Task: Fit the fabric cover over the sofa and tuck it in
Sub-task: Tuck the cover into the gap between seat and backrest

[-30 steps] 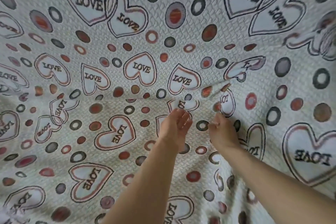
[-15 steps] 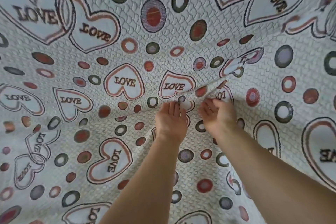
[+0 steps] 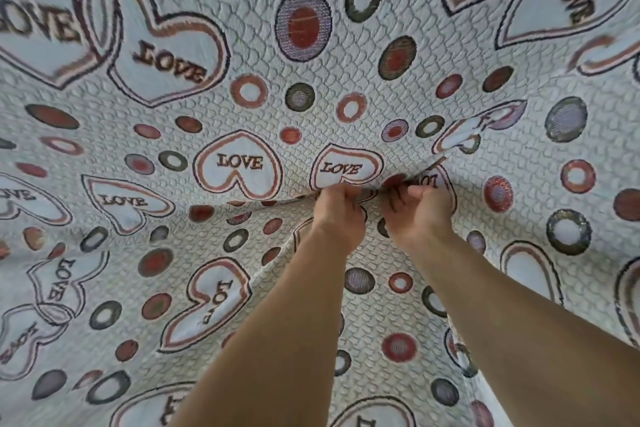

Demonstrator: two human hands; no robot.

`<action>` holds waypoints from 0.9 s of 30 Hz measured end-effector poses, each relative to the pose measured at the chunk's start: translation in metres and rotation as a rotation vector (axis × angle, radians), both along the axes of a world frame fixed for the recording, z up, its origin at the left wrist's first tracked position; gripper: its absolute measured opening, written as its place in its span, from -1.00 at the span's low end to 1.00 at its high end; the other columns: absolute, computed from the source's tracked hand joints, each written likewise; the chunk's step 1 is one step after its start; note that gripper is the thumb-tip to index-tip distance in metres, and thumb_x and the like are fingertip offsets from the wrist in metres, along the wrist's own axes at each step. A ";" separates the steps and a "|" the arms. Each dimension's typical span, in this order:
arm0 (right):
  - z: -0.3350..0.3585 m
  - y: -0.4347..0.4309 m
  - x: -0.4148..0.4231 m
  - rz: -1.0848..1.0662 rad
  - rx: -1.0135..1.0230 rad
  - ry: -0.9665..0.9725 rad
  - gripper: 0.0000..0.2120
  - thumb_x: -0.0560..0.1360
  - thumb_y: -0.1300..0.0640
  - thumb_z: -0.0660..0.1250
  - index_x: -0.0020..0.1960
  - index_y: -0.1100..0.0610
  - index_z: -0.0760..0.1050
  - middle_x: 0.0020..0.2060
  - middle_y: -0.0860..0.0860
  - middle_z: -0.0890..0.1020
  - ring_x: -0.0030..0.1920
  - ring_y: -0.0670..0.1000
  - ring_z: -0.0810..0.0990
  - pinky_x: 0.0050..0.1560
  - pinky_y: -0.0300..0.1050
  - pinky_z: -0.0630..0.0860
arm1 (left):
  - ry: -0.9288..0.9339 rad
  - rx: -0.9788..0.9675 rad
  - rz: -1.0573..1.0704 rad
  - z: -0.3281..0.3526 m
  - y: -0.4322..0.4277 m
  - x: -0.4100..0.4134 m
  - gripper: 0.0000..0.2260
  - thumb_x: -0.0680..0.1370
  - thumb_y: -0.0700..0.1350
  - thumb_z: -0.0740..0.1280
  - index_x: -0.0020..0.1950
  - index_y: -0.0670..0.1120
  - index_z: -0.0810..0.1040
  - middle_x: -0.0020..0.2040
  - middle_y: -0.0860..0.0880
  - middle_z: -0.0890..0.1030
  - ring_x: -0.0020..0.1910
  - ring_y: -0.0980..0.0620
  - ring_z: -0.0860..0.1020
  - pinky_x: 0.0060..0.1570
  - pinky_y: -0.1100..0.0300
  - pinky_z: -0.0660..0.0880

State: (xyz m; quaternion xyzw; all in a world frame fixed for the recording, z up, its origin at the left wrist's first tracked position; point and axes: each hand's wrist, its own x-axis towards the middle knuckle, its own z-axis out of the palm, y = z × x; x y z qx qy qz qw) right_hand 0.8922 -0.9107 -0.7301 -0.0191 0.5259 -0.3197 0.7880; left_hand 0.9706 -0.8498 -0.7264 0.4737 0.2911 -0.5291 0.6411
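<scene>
Your cover (image 3: 346,62) hides the sofa and runs off every edge. The fingertips of your left grip (image 3: 337,217) vanish into the crease (image 3: 242,205), so its hold is unclear. Lettering on the top-left heart (image 3: 38,24) is blurred.

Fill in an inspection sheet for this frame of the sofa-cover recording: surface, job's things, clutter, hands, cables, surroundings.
Surface: the fabric cover fills the whole view; the sofa beneath is hidden.
Job's things: the cover is pale quilted cloth with LOVE hearts and rings. It sinks into a crease across the middle, and a fold runs up and right from the hands.
Clutter: nothing seen.
Hands: the left hand has curled fingers, tips hidden in the crease. The right hand is beside it, fingers curled, apparently pinching the fold.
Cables: nothing seen.
Surroundings: nothing seen beyond the cover.
</scene>
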 end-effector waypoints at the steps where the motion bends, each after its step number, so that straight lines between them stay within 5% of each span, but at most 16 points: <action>1: 0.002 0.004 -0.003 0.023 -0.015 0.008 -0.76 0.54 0.34 -0.02 -0.14 0.19 0.40 -0.29 0.06 0.48 -0.26 0.01 0.47 -0.07 -0.14 0.50 | -0.031 0.012 -0.002 0.004 0.008 -0.001 -0.70 0.56 -0.43 0.07 -0.30 -0.17 0.39 -0.40 0.03 0.51 -0.35 0.18 0.48 -0.19 0.41 0.40; 4: 0.011 0.021 -0.006 0.241 -0.136 0.122 -0.69 0.54 0.41 0.00 -0.01 0.14 0.46 -0.20 0.02 0.52 -0.28 -0.06 0.47 -0.08 -0.18 0.46 | -0.052 -0.023 0.062 0.019 0.040 0.003 -0.79 0.55 -0.36 0.10 0.06 -0.25 0.49 -0.01 -0.11 0.53 -0.06 0.06 0.50 0.15 0.23 0.41; 7: 0.016 0.047 -0.008 0.964 -0.685 0.647 -0.60 0.59 0.31 0.09 0.37 0.05 0.39 0.29 -0.05 0.46 0.23 -0.06 0.46 0.34 -0.11 0.34 | -0.170 0.014 0.096 0.033 0.091 0.020 -0.81 0.56 -0.35 0.13 -0.04 -0.15 0.49 -0.09 -0.04 0.50 -0.12 0.08 0.47 0.07 0.21 0.41; 10: 0.015 0.072 0.003 1.340 -1.107 0.710 -0.59 0.58 0.22 0.12 0.42 0.11 0.37 0.35 0.00 0.46 0.32 0.01 0.45 0.41 0.02 0.31 | -0.311 0.191 0.042 0.027 0.131 0.048 -0.75 0.57 -0.20 0.24 0.22 -0.03 0.55 0.09 0.06 0.62 0.08 0.11 0.56 0.17 0.18 0.44; 14: 0.007 0.091 0.026 1.492 -1.471 0.822 -0.70 0.55 0.11 0.08 0.16 0.17 0.49 0.04 0.08 0.62 0.07 0.13 0.56 0.17 0.08 0.41 | -0.209 0.095 0.123 0.032 0.143 0.072 -0.62 0.64 -0.17 0.16 0.45 -0.23 0.33 0.39 -0.16 0.44 0.35 -0.10 0.44 0.35 0.08 0.37; 17: 0.000 0.100 0.037 1.560 -1.541 0.841 -0.67 0.59 0.07 0.02 0.19 0.16 0.44 0.15 0.06 0.55 0.18 0.10 0.50 0.22 0.06 0.39 | 0.036 -0.109 0.459 0.043 0.144 0.086 -0.44 0.66 -0.02 0.10 0.54 -0.29 0.03 0.52 -0.28 0.17 0.51 -0.22 0.17 0.48 -0.05 0.18; 20: -0.004 0.104 0.042 1.585 -1.532 0.829 -0.69 0.62 0.08 0.02 0.23 0.19 0.42 0.23 0.08 0.51 0.28 0.10 0.43 0.31 0.03 0.35 | 0.104 -0.171 0.639 0.044 0.143 0.082 -0.41 0.65 0.04 0.07 0.55 -0.27 0.00 0.55 -0.24 0.10 0.54 -0.17 0.07 0.51 -0.04 0.05; 27: -0.007 0.108 0.045 1.563 -1.553 0.818 -0.58 0.64 0.08 0.07 0.46 0.18 0.31 0.41 0.04 0.41 0.44 0.02 0.31 0.46 -0.01 0.24 | 0.020 -0.179 0.564 0.022 0.126 0.092 -0.29 0.59 0.29 -0.01 0.57 -0.16 0.02 0.57 -0.12 0.10 0.55 -0.06 0.08 0.52 -0.01 0.00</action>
